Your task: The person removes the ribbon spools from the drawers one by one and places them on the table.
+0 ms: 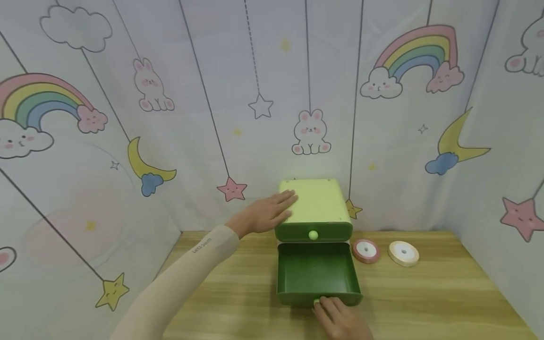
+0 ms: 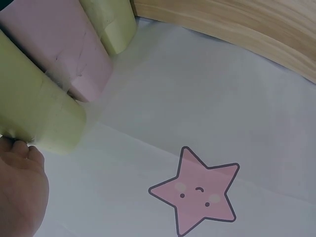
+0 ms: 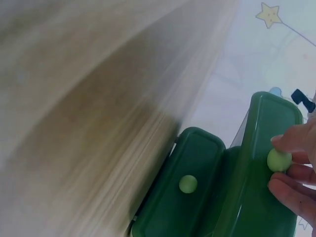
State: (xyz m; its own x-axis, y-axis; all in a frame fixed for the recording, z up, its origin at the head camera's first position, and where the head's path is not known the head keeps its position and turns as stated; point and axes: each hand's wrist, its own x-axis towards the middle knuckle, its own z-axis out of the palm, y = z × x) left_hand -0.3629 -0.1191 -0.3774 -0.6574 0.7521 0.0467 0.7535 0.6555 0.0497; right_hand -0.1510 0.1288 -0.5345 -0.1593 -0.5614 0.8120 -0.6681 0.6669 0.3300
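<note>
A small drawer cabinet (image 1: 320,200) with a light green top and dark green drawer fronts stands on the table. My left hand (image 1: 264,215) rests on the left part of its top, fingers extended. Below the closed top drawer (image 1: 293,232), a middle drawer (image 1: 314,274) is pulled far out, its dark green inside showing. At its front my right hand (image 1: 345,322) pinches the round light green knob (image 3: 279,161) between thumb and fingers. The right wrist view also shows a lower drawer (image 3: 170,212), closed, with its own knob (image 3: 188,183); the head view hides it.
Right of the cabinet lie two ribbon spools, one pink (image 1: 367,251) and one cream (image 1: 403,253), on the wooden table (image 1: 442,293). Behind hangs a pale curtain (image 1: 204,141) printed with stars, rabbits and rainbows. The cabinet's pink middle tier (image 2: 69,49) shows from the left wrist.
</note>
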